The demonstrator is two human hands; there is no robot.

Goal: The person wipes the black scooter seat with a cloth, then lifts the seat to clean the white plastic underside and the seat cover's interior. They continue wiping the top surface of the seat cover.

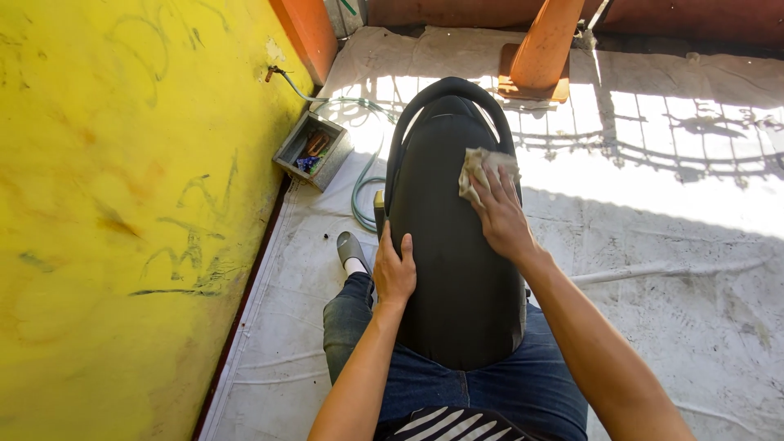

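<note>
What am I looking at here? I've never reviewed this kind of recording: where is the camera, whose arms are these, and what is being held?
The one picture comes from a camera worn on a person's head, looking down, so both bare arms are that person's own. They sit astride a black scooter seat. The right hand presses a crumpled beige rag flat against the seat's upper part. The left hand rests on the seat's left edge, holding nothing. Below lies a whitish ground sheet. To the left stands a yellow wall, with a small grey box of odds and ends and a green hose beside it.
</note>
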